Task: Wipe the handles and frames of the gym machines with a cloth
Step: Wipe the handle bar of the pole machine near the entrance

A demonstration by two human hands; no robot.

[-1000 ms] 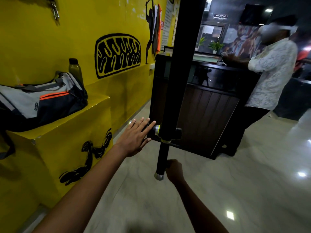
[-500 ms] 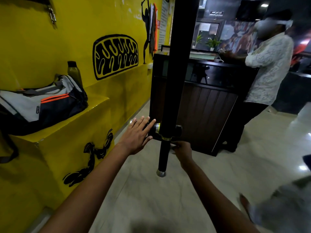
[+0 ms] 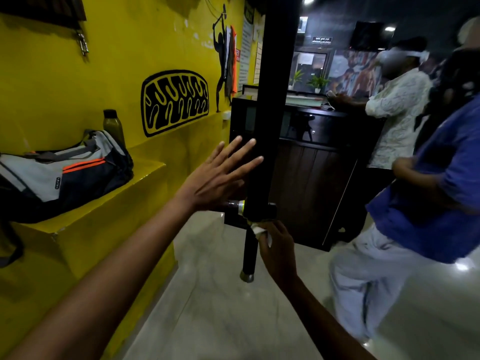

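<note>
A black upright machine frame (image 3: 275, 105) runs down the middle of the view, narrowing below a collar into a thinner black handle (image 3: 250, 252) with a metal end cap. The right hand (image 3: 276, 246) is curled round a small white cloth (image 3: 258, 230), pressing it against the handle just under the collar. The left hand (image 3: 220, 178) is spread flat, fingers straight and apart, its fingertips lying against the left side of the frame higher up. A duffel bag (image 3: 62, 175) lies on the yellow ledge (image 3: 109, 203) at left.
</note>
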